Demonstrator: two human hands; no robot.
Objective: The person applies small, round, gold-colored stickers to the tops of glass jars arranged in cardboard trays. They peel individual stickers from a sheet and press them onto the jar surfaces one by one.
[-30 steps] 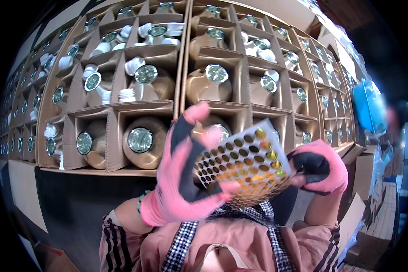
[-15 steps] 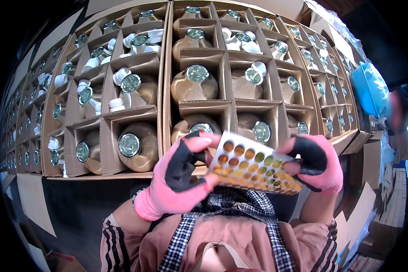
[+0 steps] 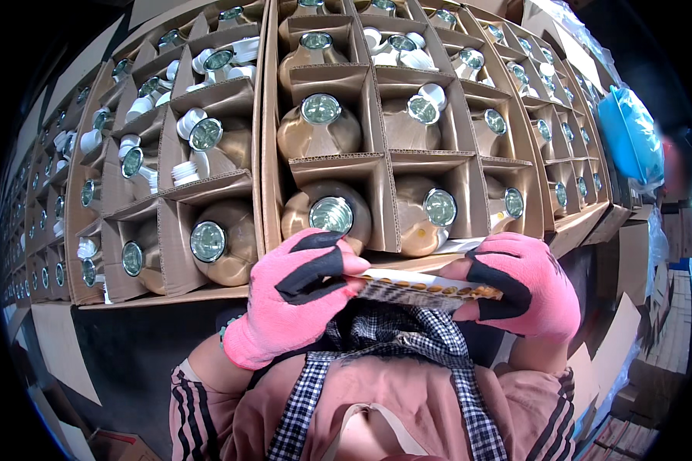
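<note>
"Where's the sheet of gold round stickers [image 3: 427, 289]?"
"Held tilted between the hands, near the checked apron [image 3: 404, 332]."

"And the grip?"
"Left hand [image 3: 296, 298] pinches one end; right hand [image 3: 524, 284] pinches the other."

"Beyond?"
"A divided carton [image 3: 384, 207] of clear round bottles [image 3: 307, 140], white caps [image 3: 415, 60] among some; a blue basin [image 3: 630, 138] far right."

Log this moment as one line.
left hand: holds dotted sheet | right hand: holds its other end | ahead: bottles in divided cartons

Sheet [image 3: 423, 288] between hands [image 3: 296, 296]; beyond it, bottles [image 3: 304, 142] in cartons [image 3: 267, 154].
</note>
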